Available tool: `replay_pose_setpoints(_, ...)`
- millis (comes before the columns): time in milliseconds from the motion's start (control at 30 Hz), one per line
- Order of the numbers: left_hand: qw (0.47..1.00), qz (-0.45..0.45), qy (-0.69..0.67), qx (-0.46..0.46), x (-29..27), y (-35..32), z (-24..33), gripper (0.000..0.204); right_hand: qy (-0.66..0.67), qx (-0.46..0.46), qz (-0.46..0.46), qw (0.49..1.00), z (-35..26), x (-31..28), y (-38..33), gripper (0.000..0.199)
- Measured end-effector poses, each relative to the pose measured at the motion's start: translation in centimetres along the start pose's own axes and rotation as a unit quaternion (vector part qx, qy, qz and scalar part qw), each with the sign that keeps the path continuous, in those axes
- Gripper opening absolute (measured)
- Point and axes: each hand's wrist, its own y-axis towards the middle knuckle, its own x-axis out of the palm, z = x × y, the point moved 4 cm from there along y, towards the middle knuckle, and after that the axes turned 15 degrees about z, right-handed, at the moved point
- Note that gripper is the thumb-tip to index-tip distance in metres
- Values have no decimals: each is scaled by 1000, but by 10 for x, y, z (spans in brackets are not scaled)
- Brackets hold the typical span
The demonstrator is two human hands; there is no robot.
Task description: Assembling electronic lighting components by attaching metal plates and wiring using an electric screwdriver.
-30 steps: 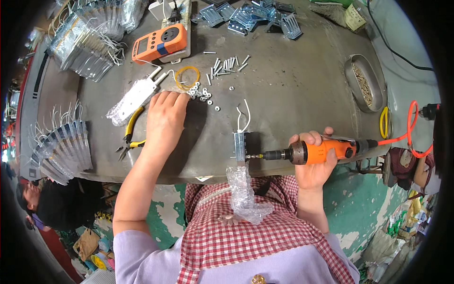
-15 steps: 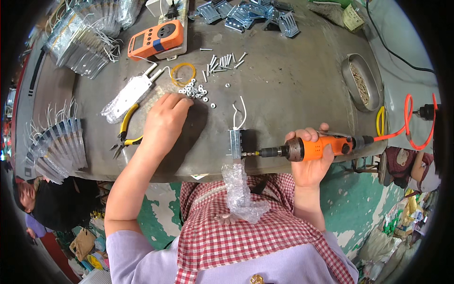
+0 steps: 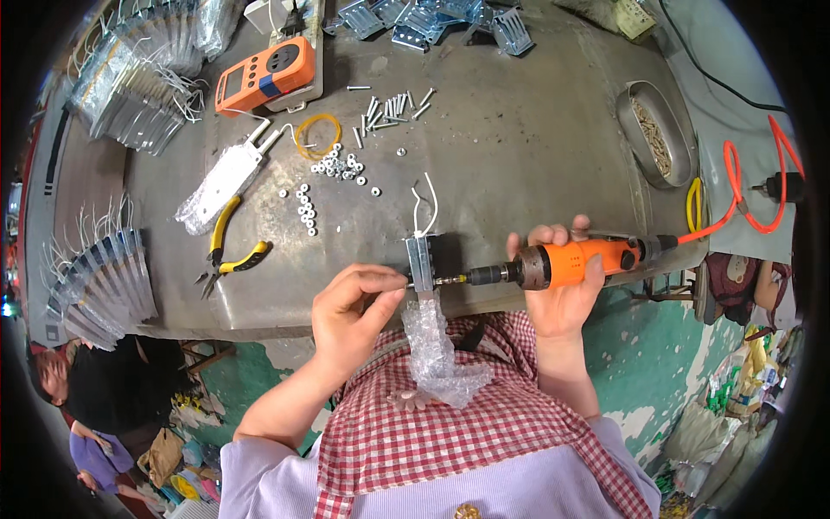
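My right hand (image 3: 562,298) is wrapped round an orange pneumatic screwdriver (image 3: 577,263), which lies sideways with its bit (image 3: 451,279) against the right side of a metal bracket (image 3: 420,259). The bracket rests near the table's front edge, with two white wires coming out of its far end and bubble wrap (image 3: 432,342) hanging from its near end over my apron. On the bracket's left side my left hand (image 3: 354,311) is closed, thumb and fingertips pinched at the bracket's lower part. Whatever sits between those fingertips is too small and covered to name.
Loose nuts (image 3: 339,166) and several screws (image 3: 393,110) lie beyond the bracket. Yellow-handled pliers (image 3: 226,246), a wrapped white part (image 3: 220,183) and an orange meter (image 3: 266,76) are to the left. Blue-grey brackets (image 3: 424,22) are piled at the back; a metal tray (image 3: 631,130) stands right.
My left hand has come from the nuts toward me and right, to the bracket's left side. A small group of nuts now shows apart from the pile. My right hand still holds the screwdriver there.
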Motion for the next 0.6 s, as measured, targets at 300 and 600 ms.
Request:
replay_pose_setpoints(300,998,34,-51,-11,2,-2,-6,10,18,7,3,1000,3,-9,1,36)
replay_pose_setpoints(600,974,-152,166,-22,5,23,19,23,-3,4,7,1000,1,1,-1,45)
